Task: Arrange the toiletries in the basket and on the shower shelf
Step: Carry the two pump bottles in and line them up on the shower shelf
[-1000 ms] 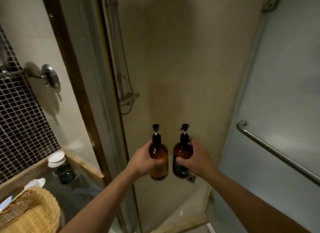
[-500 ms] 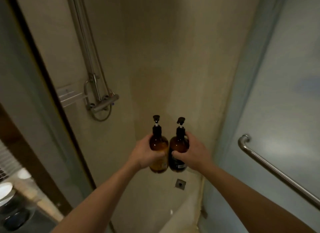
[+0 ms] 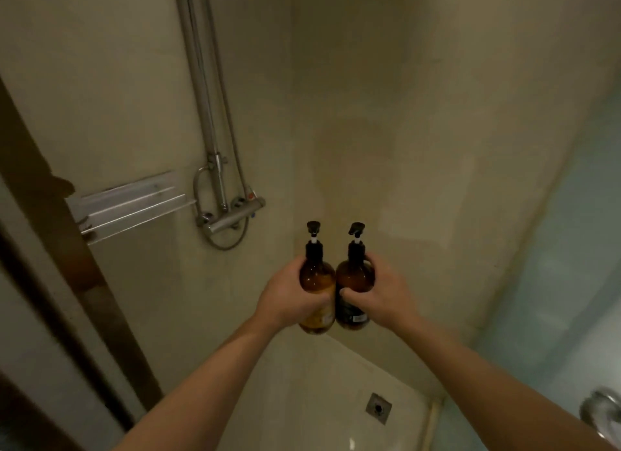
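I hold two amber pump bottles upright and side by side in front of the shower corner. My left hand [image 3: 288,297] grips the left amber bottle [image 3: 316,276], which has a yellowish label low down. My right hand [image 3: 381,294] grips the right amber bottle [image 3: 356,276], which carries a dark label. The bottles touch each other. A clear shower shelf [image 3: 131,203] is fixed to the left wall, up and to the left of the bottles, with nothing on it. No basket is in view.
A chrome shower mixer [image 3: 232,217] with riser pipe and hose hangs right of the shelf. A dark door frame [image 3: 77,282] runs down the left. A floor drain [image 3: 378,408] sits below. A glass panel with a metal handle [image 3: 601,413] closes the right side.
The view has swung left and into the shower, bringing the shelf and mixer nearer the middle. Both hands still hold the bottles, now pressed together. The basket and counter have left the view.
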The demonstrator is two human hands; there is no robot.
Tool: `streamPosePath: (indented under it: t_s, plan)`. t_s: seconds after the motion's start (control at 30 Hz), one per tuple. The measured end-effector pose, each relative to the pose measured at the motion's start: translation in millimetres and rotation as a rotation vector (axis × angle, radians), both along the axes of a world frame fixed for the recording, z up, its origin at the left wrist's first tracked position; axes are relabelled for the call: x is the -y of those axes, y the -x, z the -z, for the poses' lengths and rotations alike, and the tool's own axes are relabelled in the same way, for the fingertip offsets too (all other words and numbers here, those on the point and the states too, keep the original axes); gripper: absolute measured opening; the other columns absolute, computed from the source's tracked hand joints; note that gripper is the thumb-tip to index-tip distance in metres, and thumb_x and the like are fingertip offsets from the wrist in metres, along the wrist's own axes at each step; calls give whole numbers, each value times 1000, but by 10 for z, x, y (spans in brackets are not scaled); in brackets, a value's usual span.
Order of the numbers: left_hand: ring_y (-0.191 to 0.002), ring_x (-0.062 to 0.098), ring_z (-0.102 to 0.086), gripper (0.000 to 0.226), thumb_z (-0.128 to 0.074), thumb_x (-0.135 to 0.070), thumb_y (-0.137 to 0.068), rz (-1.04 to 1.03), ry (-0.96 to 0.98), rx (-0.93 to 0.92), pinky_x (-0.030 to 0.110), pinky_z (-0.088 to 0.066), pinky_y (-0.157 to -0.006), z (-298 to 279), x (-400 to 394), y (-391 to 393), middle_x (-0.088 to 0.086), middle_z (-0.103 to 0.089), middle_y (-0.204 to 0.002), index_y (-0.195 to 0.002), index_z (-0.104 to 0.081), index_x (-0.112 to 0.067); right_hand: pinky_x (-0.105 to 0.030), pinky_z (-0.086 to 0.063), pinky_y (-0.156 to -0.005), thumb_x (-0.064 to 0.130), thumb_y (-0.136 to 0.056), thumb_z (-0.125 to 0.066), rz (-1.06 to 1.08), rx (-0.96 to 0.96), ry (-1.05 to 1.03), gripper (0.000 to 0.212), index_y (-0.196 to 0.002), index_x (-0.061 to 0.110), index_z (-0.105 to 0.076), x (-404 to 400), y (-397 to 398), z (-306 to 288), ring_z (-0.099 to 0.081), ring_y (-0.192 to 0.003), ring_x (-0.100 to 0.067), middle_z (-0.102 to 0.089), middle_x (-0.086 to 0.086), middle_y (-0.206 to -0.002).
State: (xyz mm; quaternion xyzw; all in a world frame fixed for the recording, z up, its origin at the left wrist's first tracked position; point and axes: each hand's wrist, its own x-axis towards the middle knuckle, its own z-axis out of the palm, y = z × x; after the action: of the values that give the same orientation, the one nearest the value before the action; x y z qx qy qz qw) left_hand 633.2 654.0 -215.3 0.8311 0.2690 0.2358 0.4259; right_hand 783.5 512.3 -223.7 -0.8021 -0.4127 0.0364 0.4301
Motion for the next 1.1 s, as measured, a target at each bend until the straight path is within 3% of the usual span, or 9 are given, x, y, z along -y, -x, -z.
streamPosePath:
  t_s: [0.17, 0.33, 0.47, 0.67, 0.8, 0.97, 1.1]
  plan:
    - [-81, -9, -62, 56, -79, -58, -47, -176, -18, 21, 29, -57, -75, -157, -322, -199, -25, -66, -91, -96, -53, -54, -24, -52, -77, 52, -58, -79, -154, 30, -37, 60, -110, 50, -49, -642, -409, -71, -60, -93, 0, -60, 22, -102]
    - [-88, -3, -64, 61, -78, -54, -47, -343, -27, 25, 35, -57, -81, -312, -666, -167, -21, -66, -97, -102, -54, -49, -31, -54, -82, 56, -57, -77, -289, 52, -58, 70, -121, 47, -49, -1287, -540, -199, -59, -99, -6, -60, 18, -109]
    - [-96, 2, -63, 68, -78, -53, -51, -428, -78, 48, 37, -57, -85, -449, -958, -23, -19, -65, -105, -114, -53, -46, -29, -53, -83, 59, -59, -76, -390, 59, -90, 73, -125, 49, -47, -1730, -487, -310, -58, -101, -4, -59, 21, -111]
    - [-94, 0, -62, 65, -76, -57, -53, -539, -167, 54, 37, -57, -84, -719, -1495, 157, -20, -64, -102, -112, -50, -49, -27, -52, -87, 58, -60, -77, -515, 11, -131, 74, -126, 46, -47, -2440, -364, -585, -58, -104, -5, -59, 18, -113]
    - [-95, 5, -61, 66, -76, -60, -54, -581, -263, 40, 37, -57, -82, -929, -1944, 204, -19, -62, -104, -113, -49, -50, -36, -56, -90, 58, -59, -77, -569, 14, -176, 74, -126, 41, -51, -2965, -296, -839, -59, -104, -9, -60, 14, -114]
    - [-90, 4, -62, 57, -74, -61, -52, -679, -240, 60, 34, -56, -78, -1083, -2414, 279, -20, -63, -97, -102, -45, -57, -43, -55, -93, 63, -60, -75, -595, 43, -181, 81, -133, 39, -48, -3505, -251, -1066, -59, -110, -12, -60, 13, -120]
    - [-94, 9, -60, 62, -71, -61, -51, -701, -223, 79, 38, -54, -83, -1216, -2726, 364, -19, -59, -100, -106, -46, -49, -41, -55, -91, 65, -59, -73, -625, 33, -215, 67, -118, 51, -43, -3855, -221, -1197, -57, -105, -10, -57, 16, -113]
